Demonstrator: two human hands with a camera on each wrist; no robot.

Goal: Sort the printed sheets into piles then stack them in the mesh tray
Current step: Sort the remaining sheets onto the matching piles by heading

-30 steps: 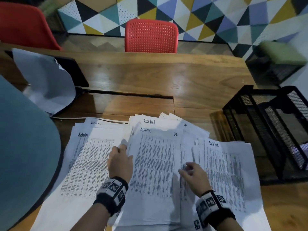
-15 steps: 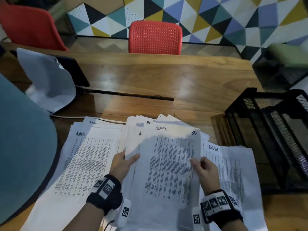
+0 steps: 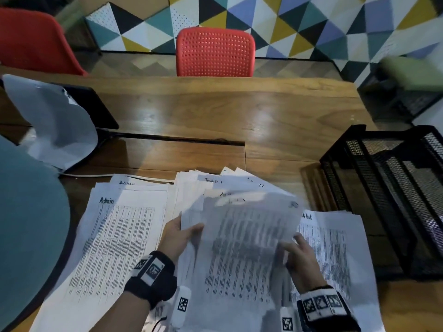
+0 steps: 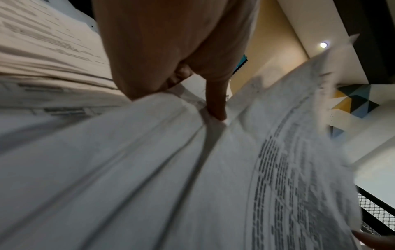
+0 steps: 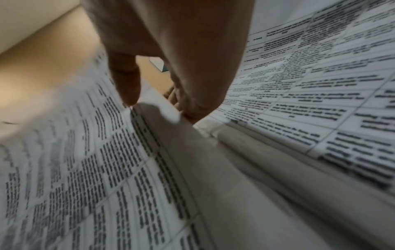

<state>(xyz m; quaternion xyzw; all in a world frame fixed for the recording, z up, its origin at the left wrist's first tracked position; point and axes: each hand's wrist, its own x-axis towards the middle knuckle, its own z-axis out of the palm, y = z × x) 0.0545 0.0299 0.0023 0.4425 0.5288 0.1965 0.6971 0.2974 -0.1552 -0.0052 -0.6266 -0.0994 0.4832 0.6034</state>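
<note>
Still sorting: the left hand (image 3: 177,238) pinches the left edge of a printed sheet (image 3: 244,248) held above the middle heap, the right hand (image 3: 299,257) at its other edge (pinching or not, I cannot tell), and next its heading must be matched to the Admin pile (image 3: 119,236) or the Task list pile (image 3: 335,248).

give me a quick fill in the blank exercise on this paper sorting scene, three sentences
The left pile has the word ____ handwritten at its top.
The black tray on the right of the table has walls of wire ____.
The left hand pinches the lifted sheet at its left edge, and the right hand pinches its ____ edge.
Missing words: Admin; mesh; right.
</note>
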